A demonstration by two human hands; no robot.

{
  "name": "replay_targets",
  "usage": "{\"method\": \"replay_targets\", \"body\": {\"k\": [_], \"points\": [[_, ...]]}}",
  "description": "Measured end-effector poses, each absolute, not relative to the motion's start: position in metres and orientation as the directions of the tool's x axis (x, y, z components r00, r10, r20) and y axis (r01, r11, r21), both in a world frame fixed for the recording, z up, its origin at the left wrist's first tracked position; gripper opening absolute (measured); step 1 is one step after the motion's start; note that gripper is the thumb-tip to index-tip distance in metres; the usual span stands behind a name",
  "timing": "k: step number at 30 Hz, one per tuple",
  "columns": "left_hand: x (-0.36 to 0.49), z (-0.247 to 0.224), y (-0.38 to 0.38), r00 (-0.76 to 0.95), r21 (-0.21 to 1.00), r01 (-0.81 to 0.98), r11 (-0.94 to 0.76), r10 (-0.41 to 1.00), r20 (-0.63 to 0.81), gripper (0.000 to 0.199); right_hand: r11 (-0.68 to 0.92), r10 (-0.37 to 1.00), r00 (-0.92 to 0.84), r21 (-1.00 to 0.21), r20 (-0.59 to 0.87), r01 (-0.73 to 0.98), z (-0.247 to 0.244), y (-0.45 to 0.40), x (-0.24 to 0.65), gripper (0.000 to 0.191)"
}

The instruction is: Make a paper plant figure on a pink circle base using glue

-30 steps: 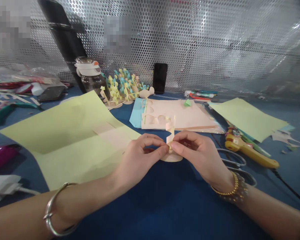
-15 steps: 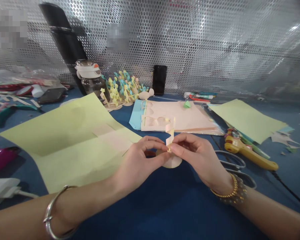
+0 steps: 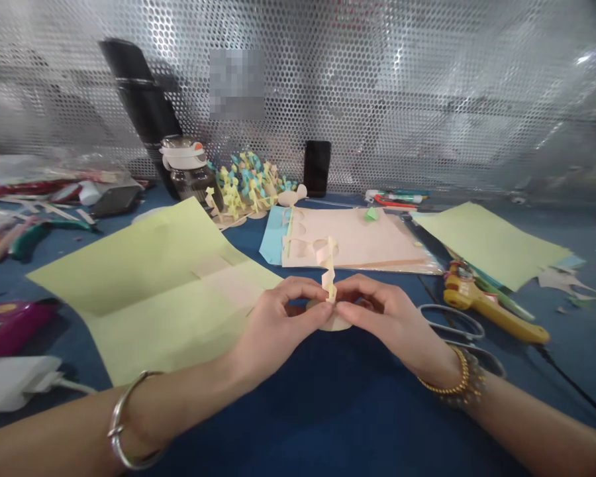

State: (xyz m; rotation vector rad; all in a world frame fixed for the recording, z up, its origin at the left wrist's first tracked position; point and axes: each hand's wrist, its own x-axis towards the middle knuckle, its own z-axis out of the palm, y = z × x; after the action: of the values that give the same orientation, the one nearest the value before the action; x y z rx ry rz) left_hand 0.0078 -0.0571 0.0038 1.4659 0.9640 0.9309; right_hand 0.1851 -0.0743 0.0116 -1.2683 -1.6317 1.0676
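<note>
Between my hands stands a curled paper strip (image 3: 328, 271) in pink and yellow, upright on a round pale paper base (image 3: 336, 323). My left hand (image 3: 285, 318) pinches the foot of the strip from the left, thumb low and fingers curled behind. From the right, my right hand (image 3: 382, 315) closes on the same foot with thumb and index finger. The fingertips hide the join between strip and base. Beside my left forearm lies a large creased yellow-green paper sheet (image 3: 169, 311).
Pink sheets (image 3: 357, 232) lie beyond my hands. A yellow glue gun (image 3: 496, 308) and scissors (image 3: 451, 321) are on the right. At the back stand several paper curls (image 3: 248, 182), a lidded jar (image 3: 189, 165) and a phone (image 3: 317, 169). A white charger (image 3: 20, 383) sits left.
The view has shifted slightly, so the background sits lower and further right at the left side. Both hands stay at the strip's foot; the strip and base have turned or tilted a little.
</note>
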Motion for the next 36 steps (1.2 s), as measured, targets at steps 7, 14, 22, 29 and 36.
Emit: {"method": "replay_targets", "body": {"k": [7,14,22,29,36], "points": [[0.009,0.004,-0.058,0.361,0.992,0.096,-0.079,0.932,0.040,0.020,0.218,0.973,-0.146,-0.928,0.181,0.302,0.009,-0.077,0.185,0.015],[0.013,0.005,-0.063,0.373,0.999,0.047,-0.014,0.928,-0.004,0.019,0.235,0.970,-0.125,-0.937,0.209,0.257,0.003,-0.076,0.184,0.011],[0.012,0.000,-0.061,0.335,1.000,0.008,0.018,0.942,-0.019,0.022,0.143,0.983,-0.140,-0.974,0.119,0.178,0.007,-0.077,0.188,0.017],[0.012,-0.006,-0.056,0.295,0.994,-0.075,0.081,0.954,-0.055,0.020,0.047,0.989,-0.149,-0.984,0.021,0.174,0.007,-0.073,0.187,0.017],[0.014,-0.011,-0.052,0.283,0.986,-0.113,0.124,0.955,-0.088,0.020,0.018,0.990,-0.139,-0.987,-0.005,0.162,0.002,-0.069,0.185,0.016]]}}
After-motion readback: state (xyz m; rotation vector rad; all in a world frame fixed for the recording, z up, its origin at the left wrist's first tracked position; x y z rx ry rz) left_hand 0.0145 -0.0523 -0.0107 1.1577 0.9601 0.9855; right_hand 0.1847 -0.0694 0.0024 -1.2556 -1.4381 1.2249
